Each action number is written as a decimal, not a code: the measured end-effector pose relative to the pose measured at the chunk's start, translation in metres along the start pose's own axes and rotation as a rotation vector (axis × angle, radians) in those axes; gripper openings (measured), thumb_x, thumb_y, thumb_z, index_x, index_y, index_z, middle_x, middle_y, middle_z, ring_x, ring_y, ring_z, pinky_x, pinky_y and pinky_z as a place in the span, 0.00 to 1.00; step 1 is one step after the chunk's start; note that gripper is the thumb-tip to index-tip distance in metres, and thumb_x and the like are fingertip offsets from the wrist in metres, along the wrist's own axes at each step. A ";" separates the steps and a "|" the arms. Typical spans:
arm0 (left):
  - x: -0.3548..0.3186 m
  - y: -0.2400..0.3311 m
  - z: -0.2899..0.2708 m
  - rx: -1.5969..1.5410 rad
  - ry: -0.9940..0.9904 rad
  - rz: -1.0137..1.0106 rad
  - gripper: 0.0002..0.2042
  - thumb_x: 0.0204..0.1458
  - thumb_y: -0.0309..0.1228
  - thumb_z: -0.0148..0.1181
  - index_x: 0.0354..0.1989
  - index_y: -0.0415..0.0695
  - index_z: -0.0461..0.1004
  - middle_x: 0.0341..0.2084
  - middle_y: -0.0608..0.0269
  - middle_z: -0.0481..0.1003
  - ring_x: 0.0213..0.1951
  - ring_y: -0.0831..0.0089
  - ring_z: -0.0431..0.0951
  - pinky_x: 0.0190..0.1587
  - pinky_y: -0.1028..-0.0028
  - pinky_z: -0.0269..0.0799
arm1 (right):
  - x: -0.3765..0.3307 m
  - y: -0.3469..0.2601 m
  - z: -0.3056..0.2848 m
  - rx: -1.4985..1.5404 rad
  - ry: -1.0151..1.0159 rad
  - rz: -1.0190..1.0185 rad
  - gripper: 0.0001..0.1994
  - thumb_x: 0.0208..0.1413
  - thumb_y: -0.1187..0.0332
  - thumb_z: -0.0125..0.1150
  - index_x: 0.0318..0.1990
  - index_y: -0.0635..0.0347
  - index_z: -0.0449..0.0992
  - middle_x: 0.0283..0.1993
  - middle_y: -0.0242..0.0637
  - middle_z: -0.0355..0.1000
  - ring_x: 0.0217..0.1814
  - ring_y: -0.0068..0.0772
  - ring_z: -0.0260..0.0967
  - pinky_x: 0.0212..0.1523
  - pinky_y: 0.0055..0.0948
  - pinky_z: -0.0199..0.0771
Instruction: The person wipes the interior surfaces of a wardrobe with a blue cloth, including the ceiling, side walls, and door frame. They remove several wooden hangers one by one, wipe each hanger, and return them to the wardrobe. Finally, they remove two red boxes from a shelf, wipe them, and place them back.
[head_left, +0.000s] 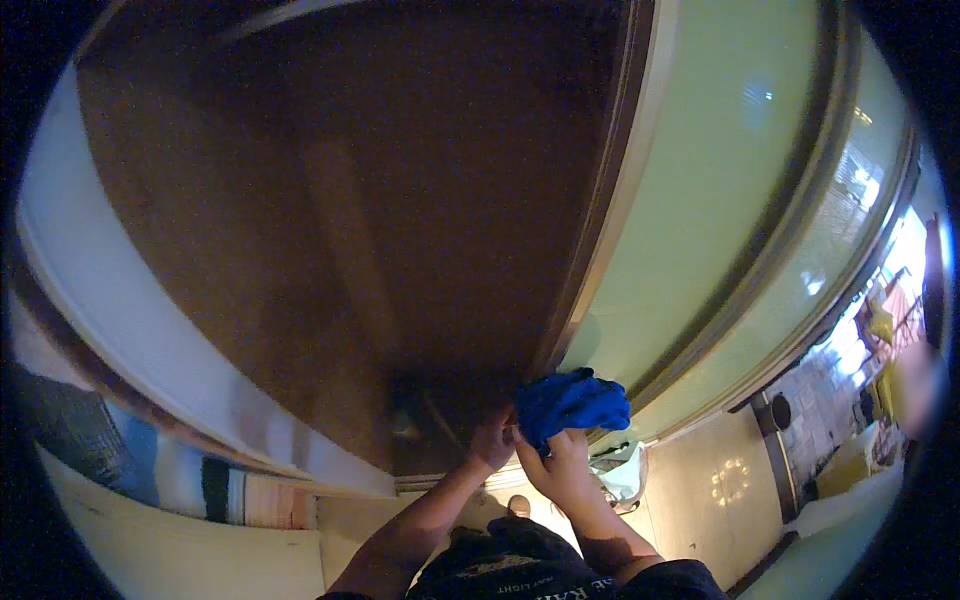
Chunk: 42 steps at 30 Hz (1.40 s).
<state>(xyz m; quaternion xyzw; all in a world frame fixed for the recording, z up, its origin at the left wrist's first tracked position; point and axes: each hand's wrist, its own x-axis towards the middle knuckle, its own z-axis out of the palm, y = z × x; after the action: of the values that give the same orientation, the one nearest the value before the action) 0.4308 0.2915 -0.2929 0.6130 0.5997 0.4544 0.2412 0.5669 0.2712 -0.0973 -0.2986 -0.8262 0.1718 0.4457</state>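
A bunched blue cloth [575, 403] is gathered between my hands, close to the lower end of a wooden frame edge. My right hand [562, 468] is closed on the cloth's underside, the thumb pointing up toward its left part. At the cloth's left edge, my left hand [493, 443] has its fingers bent against the fabric; the fingertips are partly hidden there. Behind the cloth stand a dark brown glossy panel [450, 220] and, to its right, a pale green panel [700, 190].
A white panel edge [130, 290] curves along the left, with folded fabrics [190, 480] beyond it. Near my right forearm, a pale bag-like item [622, 472] lies on the light floor [710, 500]. My shoe [519, 505] shows below. Clothes and clutter [885, 330] fill the far right.
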 end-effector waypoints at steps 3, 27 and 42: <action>0.022 0.012 0.022 0.056 -0.091 0.048 0.18 0.51 0.27 0.51 0.52 0.43 0.64 0.37 0.54 0.73 0.38 0.60 0.73 0.43 0.67 0.69 | 0.007 0.012 -0.024 -0.140 0.063 -0.035 0.16 0.41 0.64 0.66 0.41 0.50 0.75 0.46 0.51 0.67 0.47 0.59 0.63 0.47 0.50 0.63; 0.053 0.048 0.129 0.027 -0.164 -0.275 0.17 0.52 0.27 0.52 0.51 0.42 0.65 0.40 0.55 0.72 0.43 0.64 0.72 0.47 0.69 0.66 | 0.014 0.117 -0.056 -0.605 -0.182 -0.429 0.22 0.56 0.53 0.46 0.52 0.55 0.69 0.56 0.47 0.64 0.57 0.51 0.59 0.60 0.49 0.53; 0.067 0.063 0.150 -0.007 -0.121 -0.341 0.16 0.53 0.27 0.53 0.51 0.41 0.66 0.43 0.56 0.72 0.46 0.66 0.71 0.50 0.71 0.65 | 0.051 0.094 -0.103 -1.039 0.026 -0.742 0.14 0.48 0.61 0.58 0.42 0.53 0.75 0.42 0.38 0.71 0.45 0.42 0.67 0.46 0.40 0.68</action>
<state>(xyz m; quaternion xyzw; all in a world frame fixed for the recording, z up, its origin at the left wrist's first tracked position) 0.5812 0.3822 -0.2923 0.5280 0.6777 0.3712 0.3525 0.6640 0.3780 -0.0608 -0.1721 -0.8446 -0.4208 0.2828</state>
